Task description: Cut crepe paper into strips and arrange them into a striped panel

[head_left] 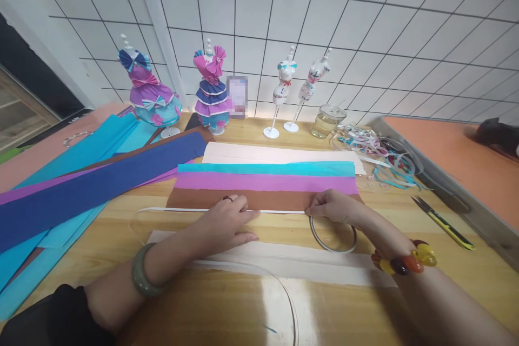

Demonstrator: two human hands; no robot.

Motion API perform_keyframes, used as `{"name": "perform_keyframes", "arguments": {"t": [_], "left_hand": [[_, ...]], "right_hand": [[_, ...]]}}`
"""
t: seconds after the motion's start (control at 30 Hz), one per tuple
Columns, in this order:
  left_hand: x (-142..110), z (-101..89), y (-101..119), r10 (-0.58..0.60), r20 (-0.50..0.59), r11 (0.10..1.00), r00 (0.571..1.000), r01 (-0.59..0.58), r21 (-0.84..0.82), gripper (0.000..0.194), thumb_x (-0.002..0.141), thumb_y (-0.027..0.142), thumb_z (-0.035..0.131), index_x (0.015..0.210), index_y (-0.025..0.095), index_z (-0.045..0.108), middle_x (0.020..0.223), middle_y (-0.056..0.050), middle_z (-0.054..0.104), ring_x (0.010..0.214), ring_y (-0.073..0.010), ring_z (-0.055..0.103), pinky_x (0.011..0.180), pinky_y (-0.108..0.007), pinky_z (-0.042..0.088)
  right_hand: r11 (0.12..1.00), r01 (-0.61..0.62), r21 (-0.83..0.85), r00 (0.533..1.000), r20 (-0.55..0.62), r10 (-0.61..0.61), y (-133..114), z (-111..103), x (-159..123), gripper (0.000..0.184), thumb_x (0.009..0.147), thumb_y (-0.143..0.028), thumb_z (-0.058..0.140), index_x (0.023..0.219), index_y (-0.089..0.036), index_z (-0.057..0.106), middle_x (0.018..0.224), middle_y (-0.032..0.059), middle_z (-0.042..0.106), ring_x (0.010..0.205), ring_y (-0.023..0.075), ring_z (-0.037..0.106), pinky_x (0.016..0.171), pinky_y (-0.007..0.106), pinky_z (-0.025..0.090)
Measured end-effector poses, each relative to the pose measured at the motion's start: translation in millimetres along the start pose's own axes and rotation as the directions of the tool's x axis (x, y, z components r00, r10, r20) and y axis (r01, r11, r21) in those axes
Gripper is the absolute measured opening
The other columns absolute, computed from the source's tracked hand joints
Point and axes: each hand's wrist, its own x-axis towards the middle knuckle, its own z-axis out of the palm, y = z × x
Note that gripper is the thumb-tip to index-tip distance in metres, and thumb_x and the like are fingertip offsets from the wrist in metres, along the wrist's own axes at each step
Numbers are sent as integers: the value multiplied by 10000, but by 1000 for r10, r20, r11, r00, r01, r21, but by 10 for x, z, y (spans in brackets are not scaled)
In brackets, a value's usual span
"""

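Observation:
A brown strip of crepe paper (267, 199) lies in front of me, with purple (263, 181) and turquoise (243, 169) bands behind it. Along its near edge runs a narrow white tape (284, 212). My left hand (227, 221) rests on the tape and brown paper, index finger and thumb stretched out to the right. At the right part of that edge, my right hand (334, 206) pinches the tape against the paper, fingertips together. Just below it shows a silver ring (333, 251); whether it lies on the table or hangs from the hand, I cannot tell.
Pale paper strips (263, 262) lie nearer me and behind. Blue folded paper (101, 175) is piled at left. Small dressed mannequins (211, 94), bare ones (281, 86) and a glass cup (326, 121) stand at the back. Ribbon scraps (377, 146) and yellow-black snips (446, 224) lie right.

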Motion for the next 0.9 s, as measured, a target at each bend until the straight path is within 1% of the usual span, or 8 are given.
{"name": "perform_keyframes", "arguments": {"t": [0.23,0.3,0.4,0.5,0.57,0.63,0.8,0.9], "left_hand": [[95,-38,60,-3,34,987,999,-2,159,530,804,608,359,1163,248,507,853,-51,511,761,-181,491,642,-280,365],[183,-47,137,13,35,969,999,-21,247,539,787,617,378,1081,205,561,824,-64,528,775,-205,504,652,-300,372],[383,-20,318,93,18,944,996,-94,318,522,777,606,408,887,143,621,804,-88,545,834,-244,508,698,-334,381],[620,65,512,165,-26,951,986,-152,268,522,784,597,406,913,133,607,820,-82,548,833,-234,510,704,-327,394],[757,134,607,162,-57,963,985,-145,227,505,799,569,416,988,131,580,853,-78,546,829,-222,511,693,-316,404],[850,191,660,147,-55,973,988,-134,189,453,820,529,419,970,131,578,859,-75,540,832,-213,509,702,-308,410],[900,229,652,135,-49,985,990,-128,118,389,854,476,394,918,137,575,855,-71,529,817,-191,497,735,-301,416],[883,219,627,132,-47,988,990,-128,88,388,849,481,400,934,145,574,858,-67,525,813,-190,492,729,-301,416]], "right_hand": [[993,-41,-112,998,48,47,-56,-58,38,200,687,-325,638,589,-165,568,433,-82,389,410,63,368,402,210,274],[987,-37,-154,996,74,48,-51,-60,50,207,756,-335,609,671,-148,584,515,-70,472,450,65,436,434,202,346],[978,-34,-208,991,121,60,-46,-60,58,221,842,-343,536,864,-131,592,789,-11,597,639,102,564,568,251,474],[971,-27,-236,986,154,65,-55,-62,48,249,851,-337,527,993,-139,581,975,28,602,806,156,592,686,322,503],[971,-16,-238,985,162,56,-64,-65,38,267,849,-335,529,1030,-143,573,1028,36,592,859,176,587,724,348,499],[973,-5,-229,986,160,42,-67,-67,32,274,848,-333,531,1044,-146,570,1051,39,586,881,184,583,739,358,496],[982,14,-191,992,128,11,-42,-66,42,263,846,-336,533,1016,-140,578,1016,30,594,849,176,588,713,340,500],[987,30,-159,995,98,-14,-27,-75,16,244,837,-357,539,901,-129,598,845,2,608,703,128,580,617,281,484]]}}
